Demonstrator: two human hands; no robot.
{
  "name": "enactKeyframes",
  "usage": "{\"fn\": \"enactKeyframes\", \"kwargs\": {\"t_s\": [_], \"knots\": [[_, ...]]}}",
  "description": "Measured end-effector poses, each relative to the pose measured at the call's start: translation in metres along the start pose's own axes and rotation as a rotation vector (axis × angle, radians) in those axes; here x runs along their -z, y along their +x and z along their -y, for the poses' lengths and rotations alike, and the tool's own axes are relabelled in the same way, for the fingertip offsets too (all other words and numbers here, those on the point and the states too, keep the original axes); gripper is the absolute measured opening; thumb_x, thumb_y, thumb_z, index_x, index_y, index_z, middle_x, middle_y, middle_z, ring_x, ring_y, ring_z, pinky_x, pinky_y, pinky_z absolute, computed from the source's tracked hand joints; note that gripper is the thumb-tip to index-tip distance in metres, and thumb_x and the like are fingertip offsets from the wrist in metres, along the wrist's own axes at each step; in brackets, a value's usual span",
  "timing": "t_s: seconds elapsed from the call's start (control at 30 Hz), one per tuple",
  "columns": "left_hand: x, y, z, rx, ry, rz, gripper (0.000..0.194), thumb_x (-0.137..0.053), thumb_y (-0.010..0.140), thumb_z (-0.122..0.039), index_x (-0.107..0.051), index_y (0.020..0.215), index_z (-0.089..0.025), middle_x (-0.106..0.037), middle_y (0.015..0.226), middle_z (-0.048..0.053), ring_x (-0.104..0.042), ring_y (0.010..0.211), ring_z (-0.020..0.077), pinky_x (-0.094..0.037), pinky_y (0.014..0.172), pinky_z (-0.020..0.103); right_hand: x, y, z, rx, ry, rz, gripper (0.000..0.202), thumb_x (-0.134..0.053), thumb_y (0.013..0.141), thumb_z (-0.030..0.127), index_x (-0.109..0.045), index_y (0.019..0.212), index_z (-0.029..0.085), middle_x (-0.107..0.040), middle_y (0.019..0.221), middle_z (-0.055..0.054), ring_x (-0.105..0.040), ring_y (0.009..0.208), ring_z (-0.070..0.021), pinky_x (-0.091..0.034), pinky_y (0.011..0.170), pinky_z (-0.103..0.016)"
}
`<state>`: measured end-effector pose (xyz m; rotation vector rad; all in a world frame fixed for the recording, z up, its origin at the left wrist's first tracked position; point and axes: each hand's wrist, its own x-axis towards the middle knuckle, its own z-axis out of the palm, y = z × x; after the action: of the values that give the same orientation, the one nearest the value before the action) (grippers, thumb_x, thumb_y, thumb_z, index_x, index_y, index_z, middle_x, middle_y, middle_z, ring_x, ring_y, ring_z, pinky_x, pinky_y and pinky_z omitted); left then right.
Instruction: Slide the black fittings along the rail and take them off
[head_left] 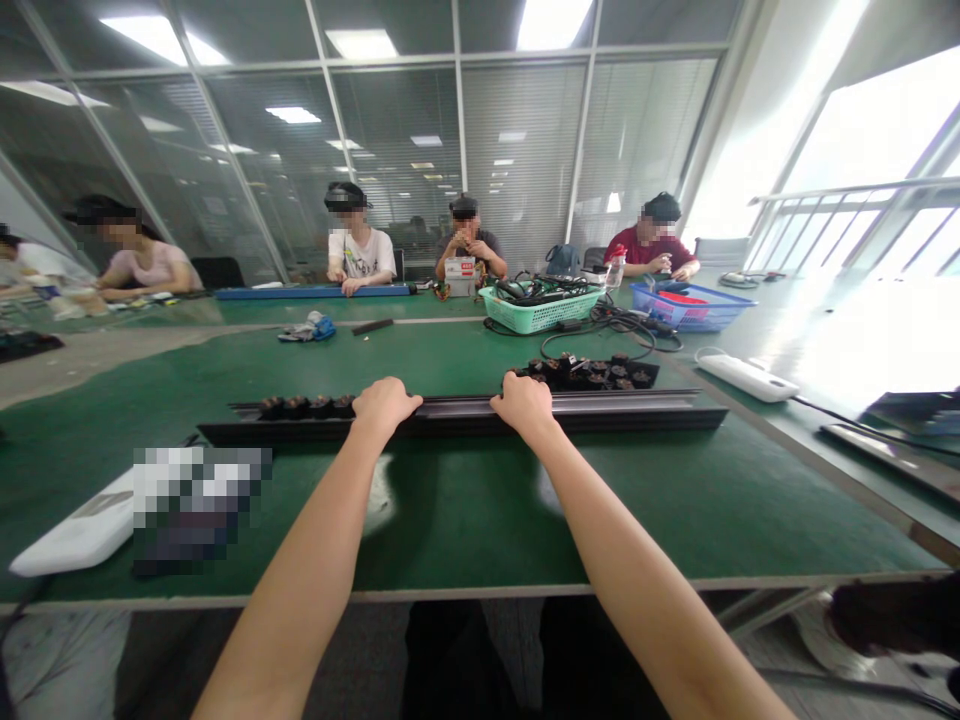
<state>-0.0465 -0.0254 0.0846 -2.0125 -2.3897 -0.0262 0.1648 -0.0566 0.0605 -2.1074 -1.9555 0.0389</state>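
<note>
A long black channel-shaped bar [637, 416] lies across the green table in front of me. My left hand [384, 405] grips it left of its middle, fingers curled over the far side and thumb pointing inward. To the right of the middle, my right hand [526, 402] is wrapped round the same bar in a like way. Several small dark round parts [298, 407] sit in a row along the bar's left part, up to my left hand. Behind the bar, near my right hand, a cluster of similar black parts [600, 374] lies on the table.
A green basket [540, 316] full of cables and a blue basket [694, 312] stand farther back. White power strips lie at right [746, 376] and left [82, 520], the latter beside a blurred dark item. Several people sit along the far side; one touches a long blue bar [300, 293].
</note>
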Motion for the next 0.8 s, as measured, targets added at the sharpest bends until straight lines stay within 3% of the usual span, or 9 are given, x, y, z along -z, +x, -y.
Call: {"fn": "enactKeyframes", "kwargs": {"t_s": [0.8], "knots": [[-0.0025, 0.0026, 0.0003, 0.008, -0.015, -0.005, 0.056, -0.058, 0.092, -0.050, -0.073, 0.130, -0.011, -0.072, 0.131, 0.023, -0.070, 0.120, 0.0388, -0.057, 0.093, 0.042, 0.0032, 0.0023, -0.0060, -0.086, 0.026, 0.022, 0.034, -0.056, 0.097, 0.025, -0.070, 0.125, 0.010, -0.074, 0.123, -0.021, -0.070, 0.119, -0.0294, -0.047, 0.097, -0.036]]}}
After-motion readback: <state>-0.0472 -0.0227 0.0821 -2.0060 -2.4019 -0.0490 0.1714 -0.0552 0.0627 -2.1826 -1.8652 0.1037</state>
